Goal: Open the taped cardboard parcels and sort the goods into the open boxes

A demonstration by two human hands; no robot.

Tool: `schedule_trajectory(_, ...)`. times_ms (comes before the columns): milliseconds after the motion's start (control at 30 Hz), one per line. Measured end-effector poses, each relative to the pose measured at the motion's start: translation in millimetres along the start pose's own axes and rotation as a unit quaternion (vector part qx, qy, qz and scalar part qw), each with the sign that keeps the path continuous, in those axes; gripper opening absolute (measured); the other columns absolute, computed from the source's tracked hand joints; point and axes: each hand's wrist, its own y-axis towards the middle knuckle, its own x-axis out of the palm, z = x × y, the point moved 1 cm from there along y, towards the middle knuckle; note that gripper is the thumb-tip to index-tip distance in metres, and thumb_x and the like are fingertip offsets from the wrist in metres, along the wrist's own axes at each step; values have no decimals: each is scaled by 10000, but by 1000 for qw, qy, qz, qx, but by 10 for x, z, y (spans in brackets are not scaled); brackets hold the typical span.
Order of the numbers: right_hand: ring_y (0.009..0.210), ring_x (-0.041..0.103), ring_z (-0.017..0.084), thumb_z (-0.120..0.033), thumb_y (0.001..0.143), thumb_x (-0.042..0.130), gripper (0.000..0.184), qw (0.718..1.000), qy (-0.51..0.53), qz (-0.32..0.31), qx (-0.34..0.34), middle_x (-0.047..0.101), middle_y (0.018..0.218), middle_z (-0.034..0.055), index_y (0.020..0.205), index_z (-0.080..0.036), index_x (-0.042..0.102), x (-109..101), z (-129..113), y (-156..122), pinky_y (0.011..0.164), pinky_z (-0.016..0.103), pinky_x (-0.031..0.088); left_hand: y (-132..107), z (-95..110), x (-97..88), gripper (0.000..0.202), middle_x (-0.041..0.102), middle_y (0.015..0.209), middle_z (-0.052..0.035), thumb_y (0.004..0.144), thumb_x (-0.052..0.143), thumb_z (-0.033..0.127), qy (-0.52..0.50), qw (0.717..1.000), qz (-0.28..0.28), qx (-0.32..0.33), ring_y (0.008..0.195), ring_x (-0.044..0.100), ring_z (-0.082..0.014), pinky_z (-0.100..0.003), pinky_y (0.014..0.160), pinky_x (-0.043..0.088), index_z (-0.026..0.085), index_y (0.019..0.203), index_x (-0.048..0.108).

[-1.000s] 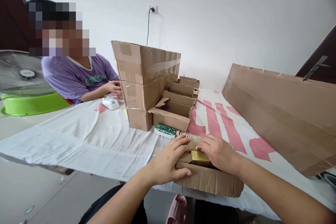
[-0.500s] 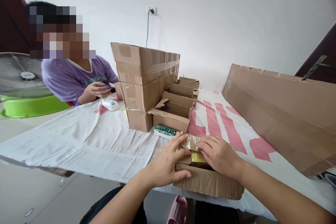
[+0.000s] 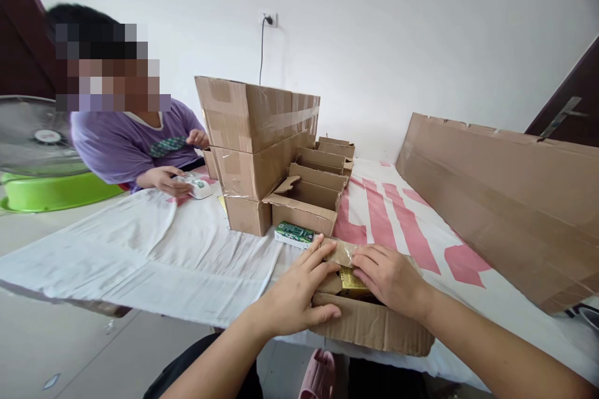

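A small cardboard box [image 3: 374, 327] sits at the near table edge, its top partly open. Inside it shows a yellow printed package [image 3: 352, 280], partly covered by my right hand. My left hand [image 3: 304, 290] lies over the box's left side, fingers spread, with the thumb against the front wall and fingertips by the far flap. With bent fingers, my right hand [image 3: 390, 277] pinches the edge of that taped cardboard flap [image 3: 340, 253]. A green-and-white small box [image 3: 294, 234] lies just beyond my left fingertips.
Taped cartons [image 3: 248, 149] stand stacked ahead, beside a row of open cardboard boxes [image 3: 309, 193]. A large cardboard panel [image 3: 496, 199] leans along the right. At left, a co-worker [image 3: 126, 143] in purple has one hand at a white device [image 3: 200, 187]. A fan [image 3: 42, 137] stands behind.
My hands stay nearly in place; the flap under my fingers has shifted slightly. The co-worker has lowered one hand to the white device, and their other hand now shows near the carton stack.
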Motion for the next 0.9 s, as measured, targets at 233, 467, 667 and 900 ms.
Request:
schedule_trajectory(233, 900, 643, 211, -136, 934, 482, 147, 1000, 5, -4, -11, 687, 882, 73, 933, -177, 623, -12, -17, 43, 808, 356, 540, 12, 10, -8, 606, 351, 1539, -177, 837, 649, 516, -14, 1000, 7, 7, 1491, 107, -389, -622, 1158, 250, 180, 1319, 499)
schedule_trajectory(467, 861, 627, 206, -120, 947, 420, 219, 1000, -11, -6, -4, 669, 845, 72, 888, -176, 623, -26, -44, 50, 795, 350, 523, 15, 15, -17, 625, 348, 1544, -167, 830, 667, 500, -16, 1000, 4, 4, 1493, 107, -384, -620, 1162, 244, 193, 1340, 477)
schedule_trajectory(667, 815, 585, 195, -120, 939, 453, 204, 999, 31, -13, 33, 637, 809, 59, 800, -173, 592, -14, -28, 68, 751, 327, 497, 23, 29, -31, 617, 373, 1523, -178, 843, 634, 534, 5, 1000, -4, 8, 1492, 109, -387, -622, 1159, 257, 171, 1322, 493)
schedule_trajectory(900, 758, 530, 191, -107, 948, 418, 246, 999, 8, -11, 29, 596, 779, 50, 763, -178, 563, 83, 3, 104, 688, 320, 462, 23, 36, -36, 585, 392, 1511, -183, 845, 640, 517, 9, 1000, -6, 7, 1490, 114, -390, -624, 1160, 249, 165, 1297, 524)
